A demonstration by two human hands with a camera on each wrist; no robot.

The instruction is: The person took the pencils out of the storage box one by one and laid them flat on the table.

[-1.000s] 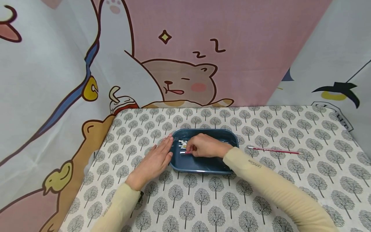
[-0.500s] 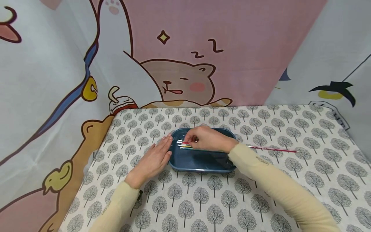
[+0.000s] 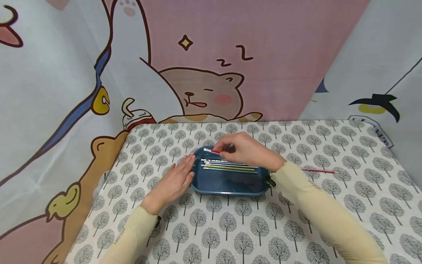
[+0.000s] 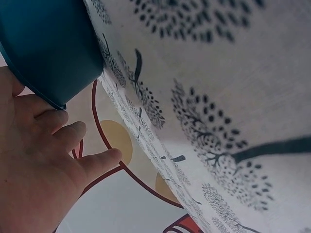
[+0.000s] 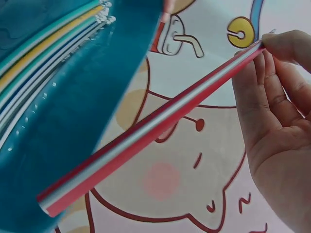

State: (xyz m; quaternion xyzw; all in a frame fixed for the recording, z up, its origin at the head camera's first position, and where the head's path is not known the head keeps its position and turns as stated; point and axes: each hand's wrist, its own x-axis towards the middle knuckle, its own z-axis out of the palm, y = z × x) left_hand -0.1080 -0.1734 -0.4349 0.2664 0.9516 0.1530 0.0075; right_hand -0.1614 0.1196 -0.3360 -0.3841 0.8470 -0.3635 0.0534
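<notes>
My right hand [image 3: 245,148] pinches a red-and-white striped pencil [image 5: 150,126] between thumb and fingertips, near its eraser end. It holds the pencil raised over the far side of a dark blue tray [image 3: 227,193]. In the right wrist view the pencil's other end looks flat and unsharpened. Several pencils [image 3: 230,168], yellow and green among them, lie side by side inside the tray with their eraser ends to the left. At the tray's left end, my left hand [image 3: 173,183] touches the rim with extended fingers; the left wrist view shows its fingertips against the outer wall.
Another red pencil [image 3: 318,170] lies on the table to the right of the tray, partly hidden by the right sleeve. A tree-patterned cloth [image 3: 211,227] covers the table. Cartoon-printed curtains [image 3: 270,66] hang behind and at the sides.
My right hand has carried the red pencil away from the front of the row, over the other pencils, to the tray's far side. My left hand has stayed at the tray's left end.
</notes>
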